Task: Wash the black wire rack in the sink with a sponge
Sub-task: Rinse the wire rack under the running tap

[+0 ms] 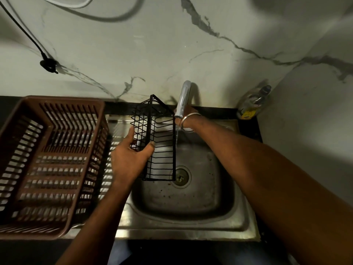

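You hold the rack [149, 134] upright over the sink [210, 197], your left hand [131, 159] gripping its side between thumb and fingers. Water runs from the tap [183, 98]. Your right hand [188, 111] reaches behind it, and I cannot tell how its fingers lie. No sponge shows, so the scrubbing looks not yet begun.

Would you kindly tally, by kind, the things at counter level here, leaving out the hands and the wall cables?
Black wire rack: 1
Brown plastic basket: 1
Tap: 1
Bottle: 1
Metal sink: 1
Sponge: 0 in view
Total: 5
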